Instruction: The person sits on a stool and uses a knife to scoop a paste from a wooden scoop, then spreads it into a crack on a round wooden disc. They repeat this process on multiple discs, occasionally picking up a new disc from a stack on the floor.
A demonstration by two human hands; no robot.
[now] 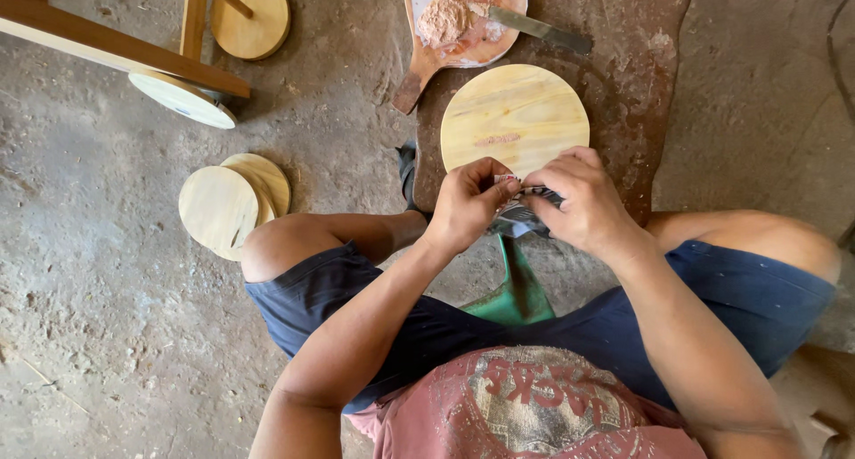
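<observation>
A round pale wooden disc [514, 113] with a reddish filler streak lies on a stained brown board [637, 76] in front of me. Just below the disc's near edge, my left hand [465, 203] and my right hand [581, 198] meet, both pinching a small folded piece of grey sandpaper [519, 211] between their fingers. The paper is mostly hidden by the fingers.
A wooden paddle [426, 56] with pinkish putty and a putty knife [539, 29] lies at the board's far end. Stacked wooden discs [230, 205] rest on the concrete floor at left. Stool legs and more discs [252, 16] stand top left. A green seat [515, 292] is under me.
</observation>
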